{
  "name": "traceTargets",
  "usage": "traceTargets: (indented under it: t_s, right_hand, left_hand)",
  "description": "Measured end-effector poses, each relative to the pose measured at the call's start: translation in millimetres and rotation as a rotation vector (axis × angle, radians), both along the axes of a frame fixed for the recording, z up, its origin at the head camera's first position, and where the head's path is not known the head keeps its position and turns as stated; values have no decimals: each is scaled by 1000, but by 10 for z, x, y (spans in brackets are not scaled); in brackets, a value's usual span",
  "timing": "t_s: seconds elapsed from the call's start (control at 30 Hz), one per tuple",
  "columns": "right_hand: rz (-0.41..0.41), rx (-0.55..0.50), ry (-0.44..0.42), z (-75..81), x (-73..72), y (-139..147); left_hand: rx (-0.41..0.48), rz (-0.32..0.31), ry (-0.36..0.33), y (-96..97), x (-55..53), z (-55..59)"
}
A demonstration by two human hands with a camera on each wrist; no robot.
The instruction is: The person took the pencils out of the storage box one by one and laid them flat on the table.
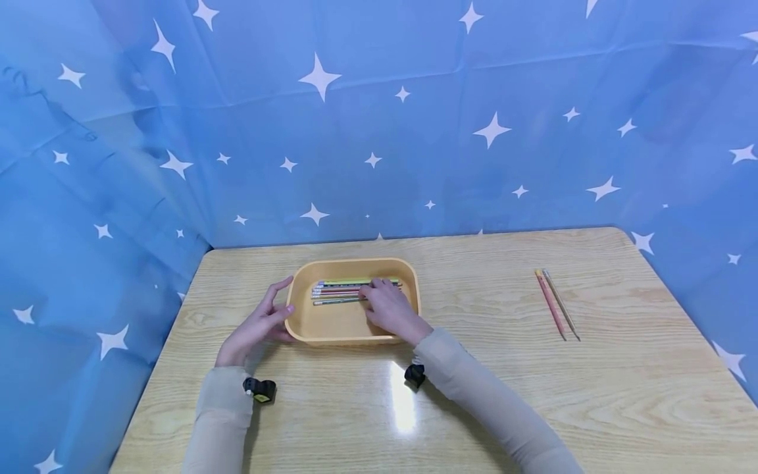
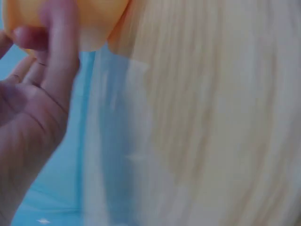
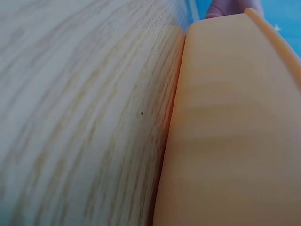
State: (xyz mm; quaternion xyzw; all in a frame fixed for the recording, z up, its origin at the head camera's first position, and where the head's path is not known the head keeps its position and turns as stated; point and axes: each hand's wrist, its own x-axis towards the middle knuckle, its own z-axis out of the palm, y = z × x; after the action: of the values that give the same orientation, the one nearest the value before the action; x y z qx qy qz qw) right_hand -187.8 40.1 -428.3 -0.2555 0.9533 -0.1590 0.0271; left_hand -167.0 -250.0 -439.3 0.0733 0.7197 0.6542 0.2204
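Observation:
A row of several pencils [image 1: 334, 291] lies side by side inside a shallow yellow-orange bin [image 1: 343, 327]. At the bin's left end my left hand [image 1: 260, 322] holds the wall, its thumb at the rim; the same hand [image 2: 35, 103] shows against the bin's corner [image 2: 94, 23] in the left wrist view. My right hand [image 1: 391, 308] reaches over the near right rim, with bent fingers down on the pencils. Its fingertips are hidden, so a pinch cannot be made out. The right wrist view has only the bin's outer side wall [image 3: 230, 122] and part of the other hand.
Two more pencils, one red [image 1: 551, 305] and one dull gold [image 1: 562, 305], lie on the wooden table [image 1: 474, 296] to the right. A blue star-patterned cloth [image 1: 414, 164] hangs behind the table and along its left side.

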Motion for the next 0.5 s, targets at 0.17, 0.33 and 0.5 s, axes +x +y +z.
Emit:
traceTargets:
  t_s: [0.17,0.33,0.5]
  right_hand:
    - [9,28,27,9,7,-4]
    - [11,39,33,20,18,-7]
    - [4,48,27,22,28,-4]
  left_hand:
    - [292,-1,-52,5,-15,-114]
    - [343,25,-126,2,-17,-227]
    - [241,58,-196,10,-10,-269]
